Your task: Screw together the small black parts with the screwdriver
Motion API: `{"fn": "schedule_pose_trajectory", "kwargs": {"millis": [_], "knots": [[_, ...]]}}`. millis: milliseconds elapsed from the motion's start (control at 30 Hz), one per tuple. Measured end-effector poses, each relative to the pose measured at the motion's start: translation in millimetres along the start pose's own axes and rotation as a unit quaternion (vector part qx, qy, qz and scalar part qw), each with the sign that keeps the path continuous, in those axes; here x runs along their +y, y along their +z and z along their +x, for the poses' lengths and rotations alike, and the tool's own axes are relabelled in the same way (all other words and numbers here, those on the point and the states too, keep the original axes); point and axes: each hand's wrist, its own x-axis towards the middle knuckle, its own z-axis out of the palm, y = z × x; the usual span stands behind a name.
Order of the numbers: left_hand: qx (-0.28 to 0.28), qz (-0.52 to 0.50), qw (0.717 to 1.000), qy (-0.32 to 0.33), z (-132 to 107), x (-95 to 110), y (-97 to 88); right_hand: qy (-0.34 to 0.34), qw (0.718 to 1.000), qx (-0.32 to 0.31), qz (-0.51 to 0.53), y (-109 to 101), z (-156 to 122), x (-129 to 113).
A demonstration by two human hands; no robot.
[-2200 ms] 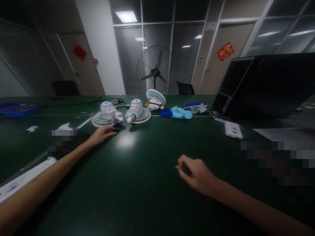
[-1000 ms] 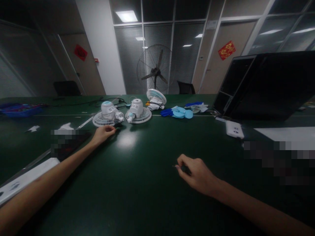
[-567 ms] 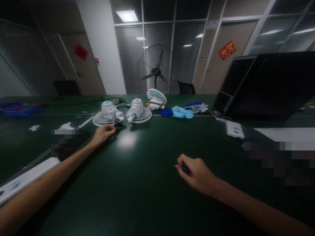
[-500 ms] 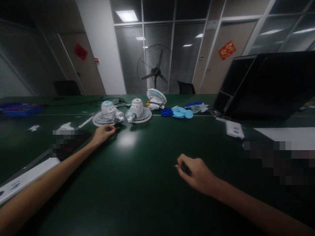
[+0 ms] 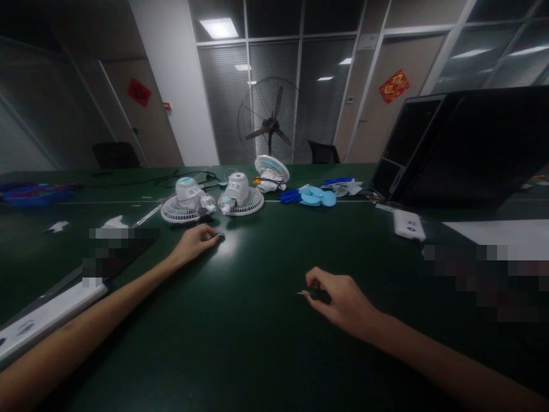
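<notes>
My left hand (image 5: 198, 243) is pinched around a small greenish, shiny piece (image 5: 221, 235), too small to make out. It is just above the green table, in front of two white fan heads lying grille down, one on the left (image 5: 189, 200) and one beside it (image 5: 241, 194). Nearer to me, on the right, my right hand (image 5: 343, 300) is closed on a small screwdriver (image 5: 319, 295) with a dark handle. Its thin metal shaft points left, and my fingers cover part of the handle.
Farther back stand a third fan head (image 5: 272, 173), light blue fan blades (image 5: 319, 196) and blue gloves (image 5: 290, 196). A large black monitor (image 5: 472, 149) and a white box (image 5: 409, 225) occupy the right. A blue basket (image 5: 36, 194) is far left; a white case (image 5: 51, 315) lies beside my left forearm.
My left hand has moved right and slightly nearer, away from the left fan head, with the small piece in its fingers. My right hand with the screwdriver has barely moved.
</notes>
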Motion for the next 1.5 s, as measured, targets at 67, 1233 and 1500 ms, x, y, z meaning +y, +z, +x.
{"fn": "schedule_pose_trajectory", "kwargs": {"millis": [67, 1233, 1500], "knots": [[-0.063, -0.035, 0.996, 0.047, -14.1, 36.1, 16.3, 0.026, 1.0, -0.003, -0.004, -1.3, 2.0, -3.1], [-0.186, -0.094, 0.955, 0.212, -82.5, 154.4, 75.9, -0.071, 0.997, -0.009, -0.009, 7.1, 6.1, -24.9], [-0.164, -0.099, 0.962, 0.192, -83.9, 159.0, 67.5, -0.04, 0.995, 0.078, 0.042, 4.8, 3.7, -20.5]]}}
